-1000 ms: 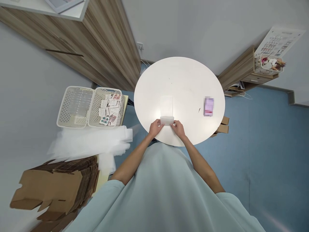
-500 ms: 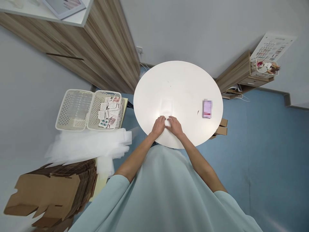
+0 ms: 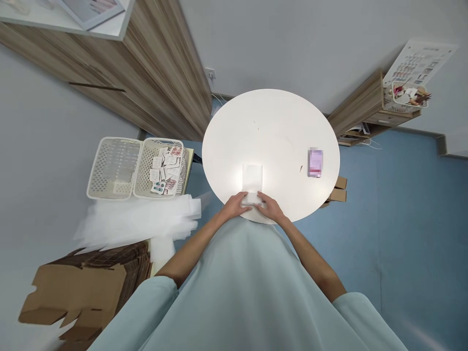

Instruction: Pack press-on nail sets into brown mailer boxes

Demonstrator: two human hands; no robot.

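A white, translucent packing foam sheet (image 3: 252, 176) lies on the round white table (image 3: 270, 112), close to its front edge. Its near end is folded into a thicker flap or bundle; whether anything sits inside is hidden. My left hand (image 3: 235, 205) grips the left side of this folded end, thumb at the near edge and fingers on top. At the right side, my right hand (image 3: 271, 207) grips it the same way. Further right on the table lies a small pink-purple box (image 3: 315, 162), partly pixelated, apart from both hands.
To the left stand an open white basket (image 3: 141, 168) with small cards and clear plastic pieces, a pile of white foam sheets (image 3: 142, 217) and a stack of flat brown cardboard boxes (image 3: 76, 292). Wooden cabinets (image 3: 164, 68) flank the table. Brown cartons (image 3: 338, 195) show beyond its right edge.
Both hands have moved toward me with the foam sheet and spread further apart. The sheet's folded end now shows wider between them. The view has shifted slightly.
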